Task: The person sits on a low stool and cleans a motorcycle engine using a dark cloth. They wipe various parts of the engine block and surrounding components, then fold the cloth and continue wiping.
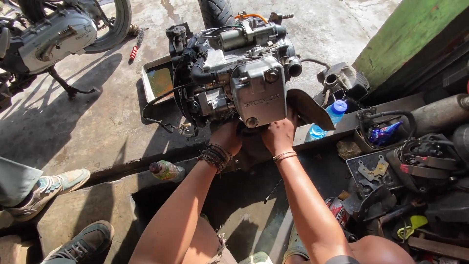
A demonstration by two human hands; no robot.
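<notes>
The grey metal scooter engine with black hoses (239,73) sits on the concrete floor (97,112), at the edge of a step. Both hands press against its lower front, under the silver rectangular cover. The left hand (227,137) curls its grip on the underside; the right hand (279,136) likewise clasps the lower edge. A blue-capped plastic bottle (328,119) stands just right of the engine.

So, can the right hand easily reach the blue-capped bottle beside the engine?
Probably yes. The right hand rests at the engine's lower edge, and the blue-capped bottle stands just to its right, partly behind a dark curved cover.
</notes>
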